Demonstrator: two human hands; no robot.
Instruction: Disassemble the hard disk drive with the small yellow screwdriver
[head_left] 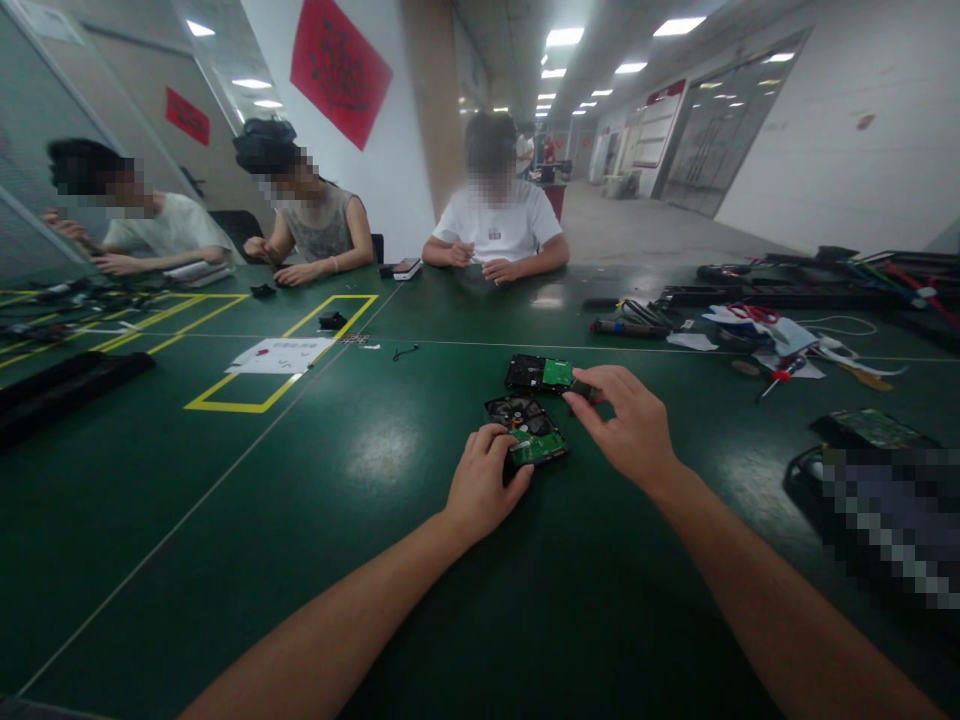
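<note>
Two hard drives with green circuit boards lie close together on the green table. My left hand is closed on the nearer hard drive, its fingers over the board's left side and the thumb along the front edge. The farther hard drive has a black body, with its green board towards the right. At that right end my right hand pinches with thumb and forefinger. The fingers and the palm partly hide what lies between them.
A screwdriver, cloths and cables lie at the right, beyond a circuit board. A white sheet lies by yellow tape at the left. A person in a white shirt sits opposite; two others sit far left.
</note>
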